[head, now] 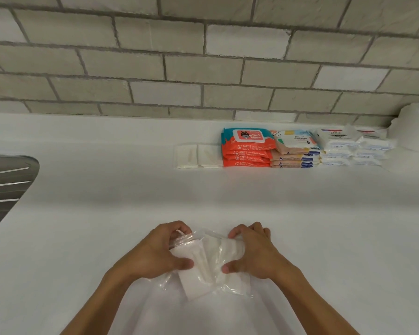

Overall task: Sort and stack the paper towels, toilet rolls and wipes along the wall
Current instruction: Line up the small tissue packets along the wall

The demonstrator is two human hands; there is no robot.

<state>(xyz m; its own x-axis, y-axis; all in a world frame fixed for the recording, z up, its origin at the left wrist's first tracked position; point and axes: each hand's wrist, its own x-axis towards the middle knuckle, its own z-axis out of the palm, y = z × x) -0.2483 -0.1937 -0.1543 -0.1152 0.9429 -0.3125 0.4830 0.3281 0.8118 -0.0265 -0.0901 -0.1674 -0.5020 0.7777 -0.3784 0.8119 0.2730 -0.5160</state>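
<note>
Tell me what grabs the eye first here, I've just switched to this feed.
The bright orange stack of baby wipes stands out on the white counter, in a row of stacks against the grey brick wall, right of centre. Near the camera, the left hand and right hand both grip a clear plastic pack of white paper. A ribbed metal drainer shows at the left edge.

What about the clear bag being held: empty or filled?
Filled: white folded paper shows through the clear bag, which the left hand and right hand both grip by its sides.
</note>
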